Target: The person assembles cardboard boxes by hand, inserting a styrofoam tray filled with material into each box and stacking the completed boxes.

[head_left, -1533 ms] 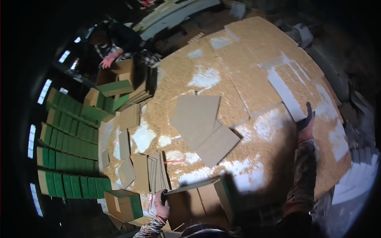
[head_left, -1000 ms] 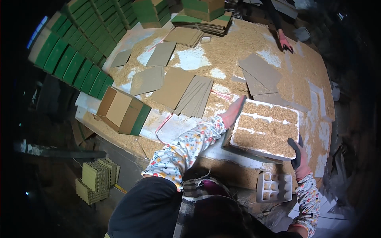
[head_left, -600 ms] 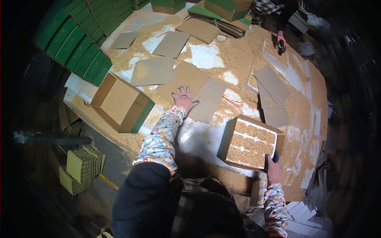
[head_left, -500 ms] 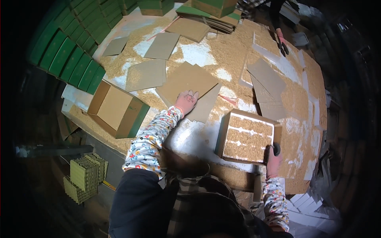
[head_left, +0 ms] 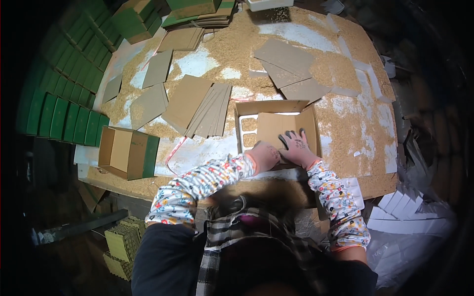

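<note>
In front of me stands an open cardboard box (head_left: pixel 241 106) holding a white divider frame (head_left: pixel 240 129), with tan sawdust-like grains in its cells. A brown cardboard sheet (head_left: pixel 276 127) covers much of the frame inside the box. My left hand (head_left: pixel 264 157), in a pink glove, is closed at the sheet's near edge, its fingertips mostly hidden. My right hand (head_left: pixel 298 149), gloved in pink with dark fingertips, lies on the sheet with its fingers spread, beside the box's right wall.
Loose cardboard sheets (head_left: pixel 190 101) lie left of the box, more grey-brown sheets (head_left: pixel 289 64) beyond it. An empty green-sided box (head_left: pixel 143 154) rests at the table's left. Green boxes (head_left: pixel 64 123) are stacked farther left. Grains cover much of the table (head_left: pixel 353 126). A white tray (head_left: pixel 269 4) shows at the far edge.
My left hand has moved right from the loose sheets to the box, and a sheet now lies over the divider. My right hand has shifted from the box's near corner onto the sheet.
</note>
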Available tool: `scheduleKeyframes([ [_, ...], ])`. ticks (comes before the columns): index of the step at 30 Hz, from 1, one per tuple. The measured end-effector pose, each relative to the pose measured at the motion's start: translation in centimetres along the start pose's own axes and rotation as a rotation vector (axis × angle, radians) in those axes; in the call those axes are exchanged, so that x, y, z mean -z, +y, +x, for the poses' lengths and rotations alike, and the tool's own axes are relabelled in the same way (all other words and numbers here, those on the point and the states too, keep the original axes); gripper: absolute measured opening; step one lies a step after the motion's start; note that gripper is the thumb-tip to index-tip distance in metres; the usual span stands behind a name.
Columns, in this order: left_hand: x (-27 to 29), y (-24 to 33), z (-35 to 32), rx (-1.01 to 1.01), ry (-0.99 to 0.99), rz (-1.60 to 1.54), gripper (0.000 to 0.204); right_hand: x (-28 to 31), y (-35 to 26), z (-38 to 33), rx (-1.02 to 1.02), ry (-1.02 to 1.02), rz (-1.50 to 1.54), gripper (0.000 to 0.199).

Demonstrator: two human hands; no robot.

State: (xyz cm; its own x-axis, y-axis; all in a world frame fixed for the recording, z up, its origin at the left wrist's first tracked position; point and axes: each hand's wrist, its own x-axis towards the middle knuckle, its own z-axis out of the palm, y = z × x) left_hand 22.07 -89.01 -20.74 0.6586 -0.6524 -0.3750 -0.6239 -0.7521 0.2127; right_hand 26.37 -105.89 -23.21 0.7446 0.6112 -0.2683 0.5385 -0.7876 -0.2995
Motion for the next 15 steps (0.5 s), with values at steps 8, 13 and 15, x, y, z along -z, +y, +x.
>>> scheduleKeyframes([
  [8,0.3,-0.9,-2.8,0.403,-0.153,-0.142,0.048,2.0,-1.8,1.3,0.341,0.244,0.314,0.062],
  [13,1.0,-0.1,-2.8,0.247,0.608,-0.119,0.035,-0.9,0.5,1.3,0.153,0.066,-0.009,0.064],
  [15,3.1,-1.2,-4.9,0.476,0.839,-0.098,0.04,2.9,2.3,2.9,0.165,-0.127,0.904,0.048],
])
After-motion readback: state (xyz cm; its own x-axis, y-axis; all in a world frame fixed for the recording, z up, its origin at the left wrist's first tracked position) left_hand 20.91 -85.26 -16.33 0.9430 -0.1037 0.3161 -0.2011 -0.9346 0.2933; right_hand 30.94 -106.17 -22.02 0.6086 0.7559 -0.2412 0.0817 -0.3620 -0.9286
